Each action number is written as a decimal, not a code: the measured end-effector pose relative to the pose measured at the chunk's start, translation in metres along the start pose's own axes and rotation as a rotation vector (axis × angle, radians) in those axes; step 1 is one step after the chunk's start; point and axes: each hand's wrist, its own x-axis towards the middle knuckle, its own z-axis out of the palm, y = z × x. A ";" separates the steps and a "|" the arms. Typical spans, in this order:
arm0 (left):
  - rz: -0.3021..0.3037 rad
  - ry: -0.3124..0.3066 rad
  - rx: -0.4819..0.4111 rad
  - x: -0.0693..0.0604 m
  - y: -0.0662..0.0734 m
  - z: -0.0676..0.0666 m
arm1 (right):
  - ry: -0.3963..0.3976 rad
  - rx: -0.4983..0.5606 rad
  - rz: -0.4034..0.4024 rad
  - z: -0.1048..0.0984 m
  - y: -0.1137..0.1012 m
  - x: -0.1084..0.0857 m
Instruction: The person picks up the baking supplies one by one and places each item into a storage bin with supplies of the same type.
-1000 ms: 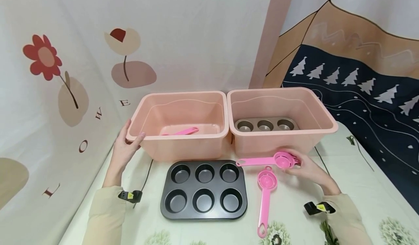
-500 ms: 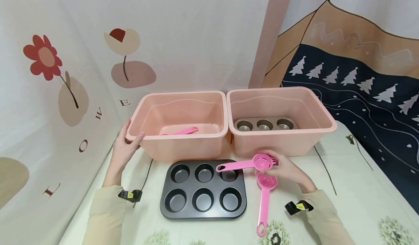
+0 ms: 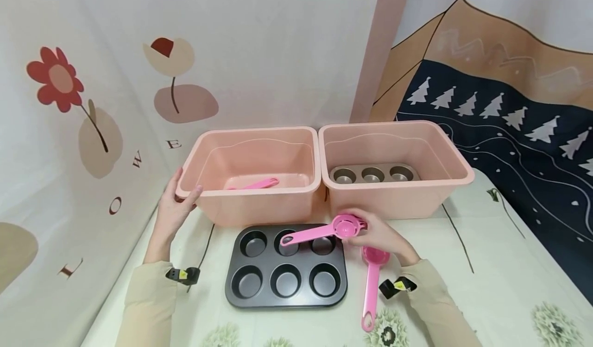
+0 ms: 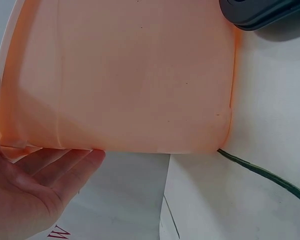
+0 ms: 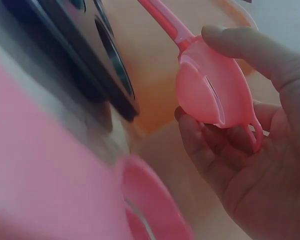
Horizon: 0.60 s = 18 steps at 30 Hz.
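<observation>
My right hand (image 3: 382, 236) pinches the round cup end of a pink long-handled strainer (image 3: 346, 227), whose handle points left over the dark muffin pan (image 3: 285, 306). In the right wrist view, thumb and fingers of the right hand (image 5: 260, 145) are on either side of the pink cup (image 5: 215, 85). A second pink strainer (image 3: 371, 290) lies on the cloth under the right hand. My left hand (image 3: 170, 215) grips the left corner of the left pink bin (image 3: 259, 210); the left wrist view has the hand (image 4: 40, 190) against the bin's side (image 4: 125, 90).
Beside the left bin stands a right pink bin (image 3: 389, 203) with a grey-brown muffin pan (image 3: 355, 169) inside. A pink utensil (image 3: 261, 184) lies in the left bin. Printed curtains (image 3: 278, 53) hang behind, and a dark cloth with white trees (image 3: 519, 146) is at the right.
My right hand has moved left with the pink strainer, bringing its handle farther across the dark pan. The left hand stays on the bin.
</observation>
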 end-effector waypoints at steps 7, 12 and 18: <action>-0.002 0.000 -0.012 0.002 -0.003 0.001 | -0.036 -0.039 -0.007 0.009 -0.006 0.020; 0.008 0.000 -0.016 0.001 -0.004 0.001 | -0.080 -0.065 -0.047 0.017 -0.013 0.038; 0.031 0.007 -0.013 -0.001 -0.002 0.001 | -0.126 -0.046 -0.106 0.025 -0.030 0.053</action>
